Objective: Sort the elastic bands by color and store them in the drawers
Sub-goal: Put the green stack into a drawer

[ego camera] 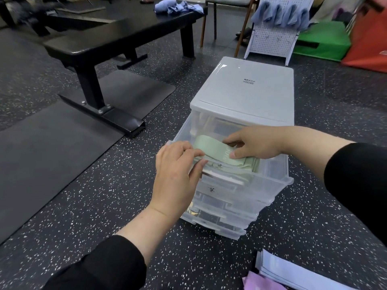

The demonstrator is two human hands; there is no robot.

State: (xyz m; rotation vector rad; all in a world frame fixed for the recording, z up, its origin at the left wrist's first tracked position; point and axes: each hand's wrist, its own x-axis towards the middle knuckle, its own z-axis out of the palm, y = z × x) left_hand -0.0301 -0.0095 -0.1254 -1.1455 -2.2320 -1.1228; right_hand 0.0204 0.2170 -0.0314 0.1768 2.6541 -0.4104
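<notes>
Bands [211,148] lie in the open top drawer [270,185], bench [109,45] behind-left.

A black padded bench [117,36] stands ahead of me to the left on the dark speckled floor [104,195]; black mats [48,147] lie under and beside its steel foot; crumpled blue cloths [178,6] sit on its far end; more blue cloths [282,14] hang over a white pegboard rack [270,40] further right; beside that rack lie a green block [322,42] and an orange-red one [370,42]; near my right knee I see a pale lidded box [297,273] with something pink [259,282] against it.
</notes>
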